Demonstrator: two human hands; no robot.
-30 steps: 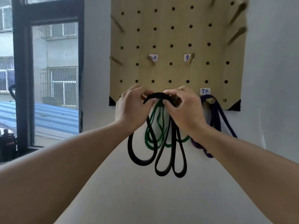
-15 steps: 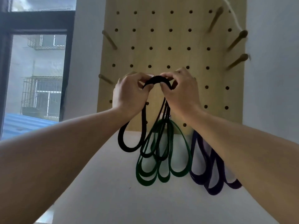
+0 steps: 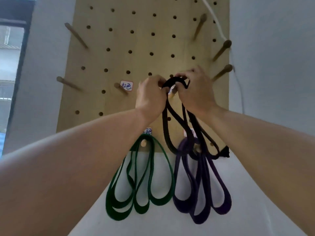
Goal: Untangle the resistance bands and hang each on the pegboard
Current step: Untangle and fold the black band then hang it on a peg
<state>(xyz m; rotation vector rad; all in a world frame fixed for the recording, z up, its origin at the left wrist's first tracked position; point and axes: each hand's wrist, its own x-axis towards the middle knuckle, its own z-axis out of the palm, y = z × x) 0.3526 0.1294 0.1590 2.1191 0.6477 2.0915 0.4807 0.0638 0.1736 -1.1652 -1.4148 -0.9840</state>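
**Black band held at a middle peg of the pegboard**

At the far left a dark window frame (image 3: 20, 65) stood beside the grey wall (image 3: 272, 82). The wooden pegboard (image 3: 144, 40) hung on this wall, with several pegs pointing out of it and a small white label (image 3: 126, 85) next to one peg.

The left hand (image 3: 150, 96) was raised in front of the board, and its fingers (image 3: 158, 82) were curled and pinched the top of the black band (image 3: 173, 82). Below it, the green band (image 3: 150, 181) hung in several loops from a lower peg (image 3: 143, 143).

The black band was gathered at its top between both hands, just over a peg (image 3: 172, 94), and its loops hung down in front of the board. If it already rested on the peg, I cannot tell.

The right hand (image 3: 196, 92) gripped the same top from the other side, its fingers (image 3: 183, 76) curled over the band. Under it the purple band (image 3: 202, 184) hung in loops from another lower peg, partly behind the black loops. A white cord (image 3: 216, 23) ran down at the board's right edge.
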